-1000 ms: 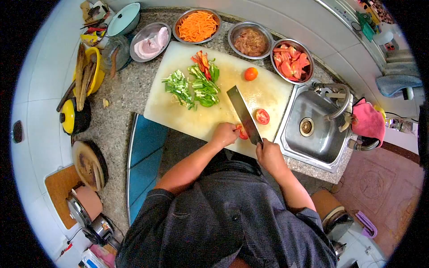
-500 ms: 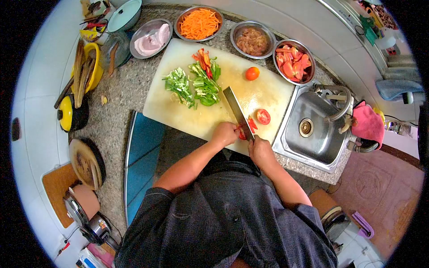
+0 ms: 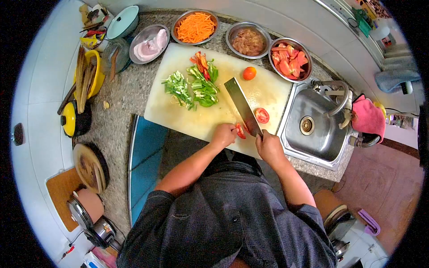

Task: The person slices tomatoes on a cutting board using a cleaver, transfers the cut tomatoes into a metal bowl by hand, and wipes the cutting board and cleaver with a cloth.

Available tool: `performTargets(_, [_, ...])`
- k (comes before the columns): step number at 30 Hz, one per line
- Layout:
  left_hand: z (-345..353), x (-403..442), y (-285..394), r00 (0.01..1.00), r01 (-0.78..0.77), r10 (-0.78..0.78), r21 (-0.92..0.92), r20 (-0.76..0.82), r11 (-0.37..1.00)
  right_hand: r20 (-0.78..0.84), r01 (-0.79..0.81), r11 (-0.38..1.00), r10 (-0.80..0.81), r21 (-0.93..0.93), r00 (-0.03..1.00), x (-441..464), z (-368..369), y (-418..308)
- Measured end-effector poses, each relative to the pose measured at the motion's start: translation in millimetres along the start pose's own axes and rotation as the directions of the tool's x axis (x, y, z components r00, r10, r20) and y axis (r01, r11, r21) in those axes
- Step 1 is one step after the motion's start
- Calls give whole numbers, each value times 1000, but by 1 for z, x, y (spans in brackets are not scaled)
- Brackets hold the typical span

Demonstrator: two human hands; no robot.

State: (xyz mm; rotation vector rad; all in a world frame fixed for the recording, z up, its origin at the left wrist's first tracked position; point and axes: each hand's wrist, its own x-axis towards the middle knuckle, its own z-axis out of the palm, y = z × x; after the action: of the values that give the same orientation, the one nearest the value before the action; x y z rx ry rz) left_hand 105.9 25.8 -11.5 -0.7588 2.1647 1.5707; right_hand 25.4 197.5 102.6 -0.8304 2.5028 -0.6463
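In my right hand (image 3: 271,146) is the handle of a kitchen cleaver (image 3: 241,103), its broad blade slanting away up the white cutting board (image 3: 165,115). My left hand (image 3: 223,136) is closed at the board's near edge, its fingertips on a cut tomato piece (image 3: 240,131). A thin slice shows partly beside the blade. To the right of the cleaver lies a tomato half (image 3: 262,115), cut face up. Farther back sits a whole tomato (image 3: 249,73). Chopped scallions (image 3: 178,89), sliced green peppers (image 3: 205,91) and red pepper strips (image 3: 201,64) lie in piles on the left.
Behind the board stand metal bowls of meat (image 3: 151,46), carrot shreds (image 3: 195,27), sliced meat (image 3: 248,42) and tomato wedges (image 3: 290,60). A steel sink (image 3: 324,134) with a faucet (image 3: 342,96) adjoins on the right. A yellow-lidded pot (image 3: 70,119) is at the left.
My right hand and the cleaver have shifted right, away from my left hand. More of the tomato piece at my left fingertips now shows. The view has turned slightly.
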Motion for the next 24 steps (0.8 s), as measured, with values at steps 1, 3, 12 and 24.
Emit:
performTargets(1, [0,-1,2,1000,-2,2,3,2,1000,11,-15,1000,15,12,1000,-3,-2,-3])
performTargets(3, [-2,-3,8,999,37,-37,4,-7,999,22,-21,1000,21,19,1000,-10,-5,-4])
performTargets(12, [0,-5,14,996,92,-92,2,6,996,-44,-31,994,35,102,998,-15,9,11])
performTargets(24, [5,-1,17,992,-73,69,-26,-106,997,-214,-107,960,165,259,963,0,-12,8])
